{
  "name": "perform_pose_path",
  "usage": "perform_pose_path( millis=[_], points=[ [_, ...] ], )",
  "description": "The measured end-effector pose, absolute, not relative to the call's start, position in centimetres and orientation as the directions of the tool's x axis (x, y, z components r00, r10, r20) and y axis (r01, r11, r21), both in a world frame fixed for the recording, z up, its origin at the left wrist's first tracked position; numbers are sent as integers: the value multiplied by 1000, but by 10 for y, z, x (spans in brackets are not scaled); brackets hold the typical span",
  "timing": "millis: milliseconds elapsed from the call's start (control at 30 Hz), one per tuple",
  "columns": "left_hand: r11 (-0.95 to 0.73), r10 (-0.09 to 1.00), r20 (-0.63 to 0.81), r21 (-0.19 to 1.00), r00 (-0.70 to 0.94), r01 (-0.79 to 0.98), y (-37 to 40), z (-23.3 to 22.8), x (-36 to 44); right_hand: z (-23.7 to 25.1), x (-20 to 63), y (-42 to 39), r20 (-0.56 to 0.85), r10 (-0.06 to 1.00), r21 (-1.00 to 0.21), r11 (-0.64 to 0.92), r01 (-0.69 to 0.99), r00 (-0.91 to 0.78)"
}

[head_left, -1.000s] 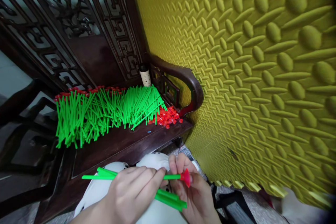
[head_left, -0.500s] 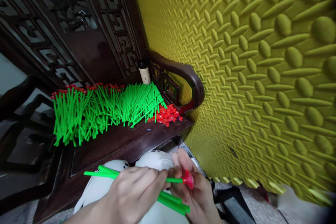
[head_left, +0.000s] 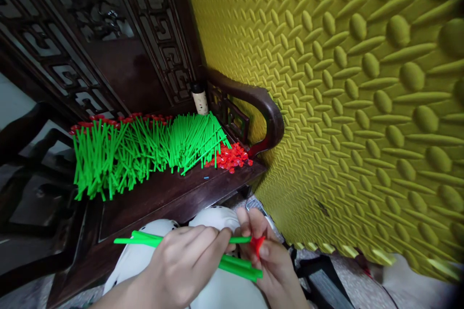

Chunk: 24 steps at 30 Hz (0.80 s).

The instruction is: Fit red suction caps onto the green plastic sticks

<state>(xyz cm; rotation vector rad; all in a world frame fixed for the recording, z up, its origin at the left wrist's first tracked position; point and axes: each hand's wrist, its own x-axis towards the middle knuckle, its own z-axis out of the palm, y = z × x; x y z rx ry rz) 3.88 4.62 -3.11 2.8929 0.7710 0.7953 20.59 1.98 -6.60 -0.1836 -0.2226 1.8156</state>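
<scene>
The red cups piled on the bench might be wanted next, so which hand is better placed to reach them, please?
Probably the right hand: it is nearer the piled red cups and pinches a single red cup, while the left hand grips several green sticks.

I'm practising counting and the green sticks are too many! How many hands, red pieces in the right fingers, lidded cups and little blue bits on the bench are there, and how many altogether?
Hands: 2 (left hand, right hand)
Held red piece: 1
Lidded cup: 1
Blue bit: 1
Total: 5
</scene>
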Motion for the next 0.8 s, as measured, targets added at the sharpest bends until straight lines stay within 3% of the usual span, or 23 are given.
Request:
perform_pose_path(
  millis=[133,500,800],
  points=[
    [-873,481,475,182,737,452,46,-33,37,-66,207,19,-55,966,-260,-257,-931,-251],
    [-887,460,515,238,723,395,48,-28,40,-70,205,16,30,972,-259,-219,-941,-234],
    [-898,428,527,158,734,411,45,-42,34,-68,204,17,58,966,-190,-237,-953,-252]
  ],
)
